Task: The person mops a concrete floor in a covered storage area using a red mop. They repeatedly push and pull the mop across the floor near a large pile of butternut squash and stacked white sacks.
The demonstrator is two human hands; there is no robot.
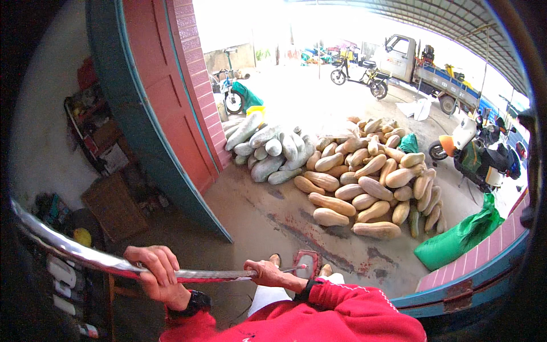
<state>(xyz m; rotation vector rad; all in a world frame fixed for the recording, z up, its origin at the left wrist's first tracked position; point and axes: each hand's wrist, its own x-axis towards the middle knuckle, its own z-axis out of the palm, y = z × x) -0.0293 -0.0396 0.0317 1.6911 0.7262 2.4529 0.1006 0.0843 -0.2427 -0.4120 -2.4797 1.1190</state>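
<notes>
A mop with a shiny metal handle [213,275] lies across the view, held in both hands. My left hand [156,271], at the lower left, wraps around the thick shaft. My right hand [269,273] grips the shaft farther along, close to my body's front. Past the right hand a thinner rod runs to a flat mop head [307,266] with a reddish fringe, down on the concrete floor between my feet. The shaft's other end runs off to the far left rim. Both wrists show dark cuffs under red sleeves.
A green door leaf [158,141] stands at the left, with cluttered shelves behind it. Ahead lie heaps of pale wax gourds [267,166] and tan squashes [376,192]. A full green sack [457,243] rests by the right doorway edge. Scooters and a truck stand beyond.
</notes>
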